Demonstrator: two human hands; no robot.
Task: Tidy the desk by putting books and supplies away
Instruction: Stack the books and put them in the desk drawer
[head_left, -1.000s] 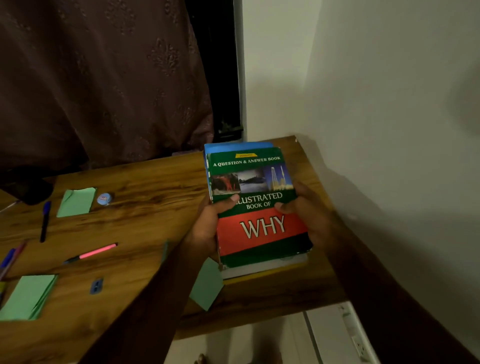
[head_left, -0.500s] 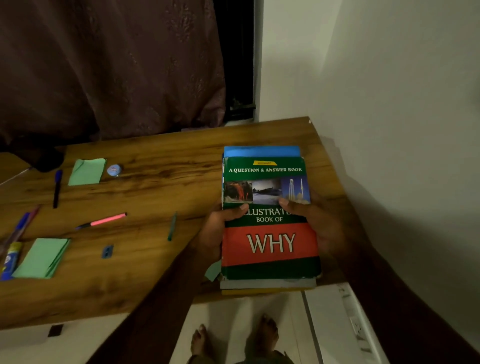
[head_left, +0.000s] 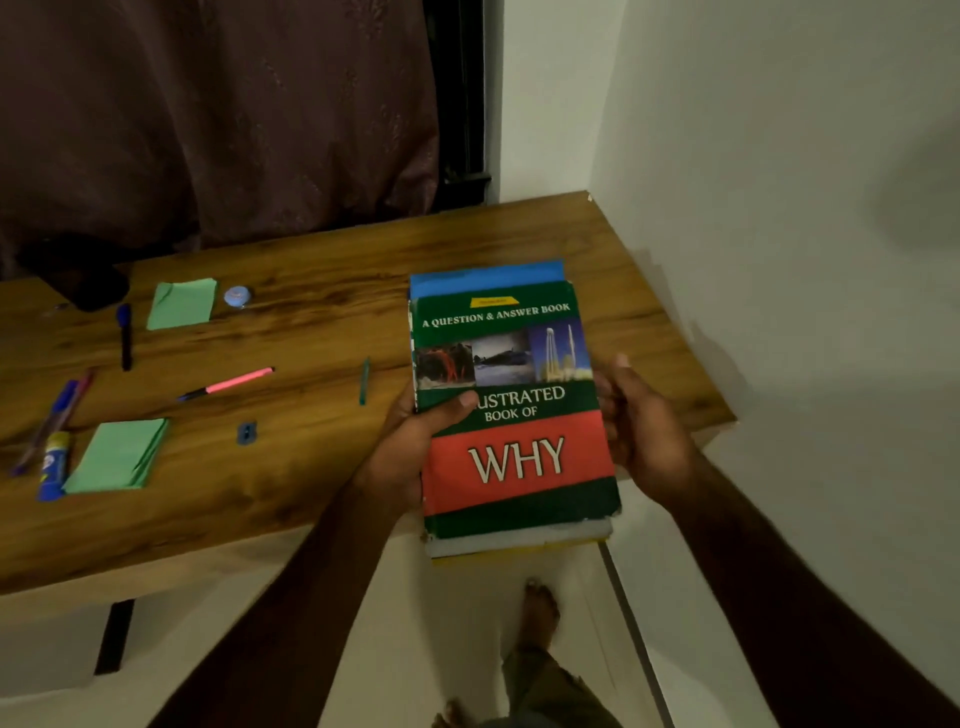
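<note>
Here, well left of the left hand (head_left: 410, 452), pens (head_left: 228, 383) and green note pads (head_left: 117, 456) lie scattered on a wooden desk (head_left: 322, 312). The left hand grips the left edge of a stack of books (head_left: 514, 415), thumb pressed on the green and red top cover. The right hand (head_left: 644, 431) curls round the stack's right edge. The stack sits between both hands, half past the desk's near edge. It looks heavy and stiff, with glossy covers likely to slide; a two-sided hold with fingers underneath seems safest.

The top book (head_left: 519, 462) reads "BOOK OF WHY".
</note>
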